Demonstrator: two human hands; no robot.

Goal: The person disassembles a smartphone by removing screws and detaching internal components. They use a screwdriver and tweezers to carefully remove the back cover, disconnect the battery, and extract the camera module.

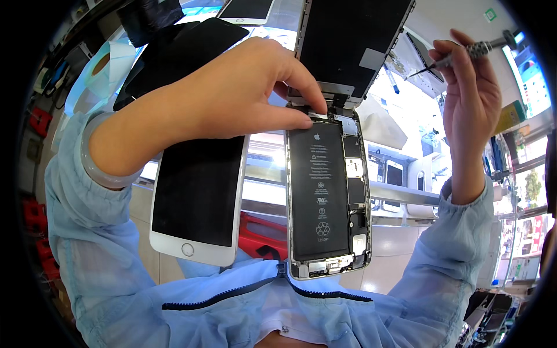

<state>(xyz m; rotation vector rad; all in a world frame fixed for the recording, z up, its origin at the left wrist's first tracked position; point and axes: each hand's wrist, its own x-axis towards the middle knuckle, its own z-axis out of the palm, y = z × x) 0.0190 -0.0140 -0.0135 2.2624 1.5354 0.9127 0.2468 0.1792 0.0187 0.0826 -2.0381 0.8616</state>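
Internal work seems underway on the opened phone [319,197] just nearside of the raised screen [348,46], left hand [246,87] near their join, pinch uncertain; right of that screen, right hand [473,98] pinches a screwdriver [479,50], probably needing lowering.

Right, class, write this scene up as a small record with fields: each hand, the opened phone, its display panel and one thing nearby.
left hand: thumb and forefinger at the upper end of the opened phone; whether they pinch anything is unclear
right hand: holds a screwdriver, tip pointing left, away from the phone
opened phone: black battery exposed
display panel: black, beyond the phone's upper end
nearby: white-framed phone, left, screen dark
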